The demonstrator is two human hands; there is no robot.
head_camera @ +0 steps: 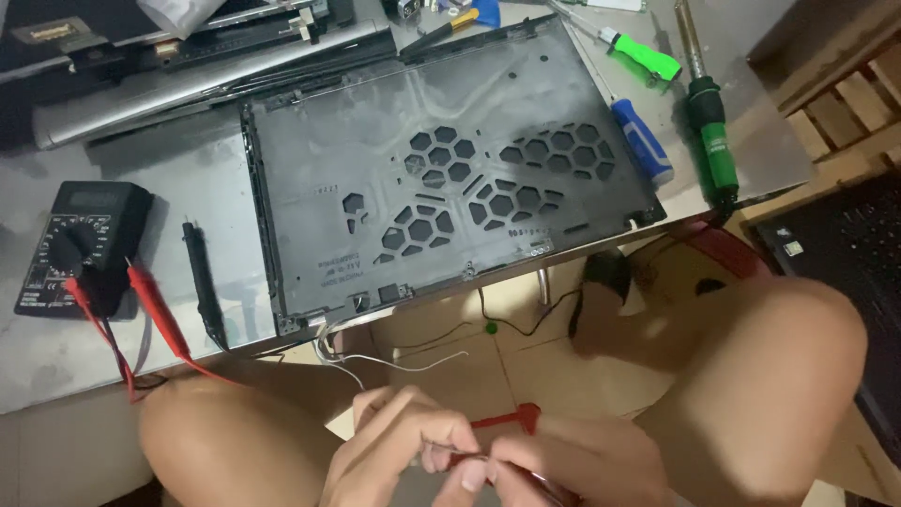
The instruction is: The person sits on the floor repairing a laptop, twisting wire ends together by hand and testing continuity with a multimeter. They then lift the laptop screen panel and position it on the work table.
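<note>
Head view: I am pinching a thin red-handled tool between my left hand and right hand, fingers clamped together on it over my lap. It may slip and drop floorward. The tool's tip and my fingertips are hidden; the laptop base cover is lying beyond my fingers.

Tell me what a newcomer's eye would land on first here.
The big dark laptop bottom cover with honeycomb vents fills the middle of the table. To its left lies a black multimeter with red probes trailing off the table edge; to its right lie a blue screwdriver and a green-handled soldering iron. At the bottom, between the knees, the left hand and right hand pinch a thin tool together beside a small red clip.
</note>
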